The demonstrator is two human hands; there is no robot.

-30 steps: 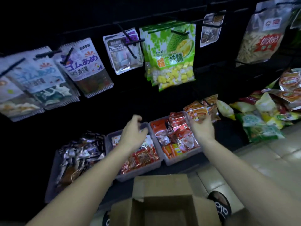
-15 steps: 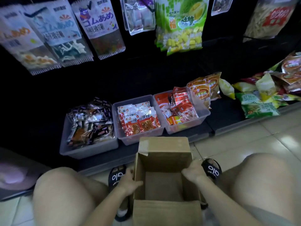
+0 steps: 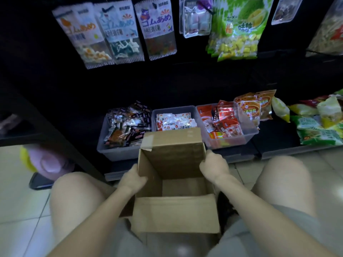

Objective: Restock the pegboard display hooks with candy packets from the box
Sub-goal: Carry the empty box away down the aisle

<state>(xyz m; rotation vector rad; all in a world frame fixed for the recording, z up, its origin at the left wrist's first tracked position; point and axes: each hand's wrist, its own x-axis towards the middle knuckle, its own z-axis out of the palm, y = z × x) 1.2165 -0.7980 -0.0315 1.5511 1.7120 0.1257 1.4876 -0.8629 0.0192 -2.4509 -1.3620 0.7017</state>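
Where the pale tiled floor meets a dark shelving unit, the head view looks down on a low black shelf carrying three clear plastic bins side by side, each filled with small snack packets, with loose green and yellow bags heaped to their right. Above them the dark pegboard holds hanging candy packets, among them a green durian-candy bag. An open cardboard box sits between the person's bare knees, just in front of the bins, its far flap standing up; the visible bottom looks bare. The left hand grips the box's left wall, fingers curled over the rim. The right hand grips the right wall near the far corner the same way. Both forearms reach forward from the bottom edge.
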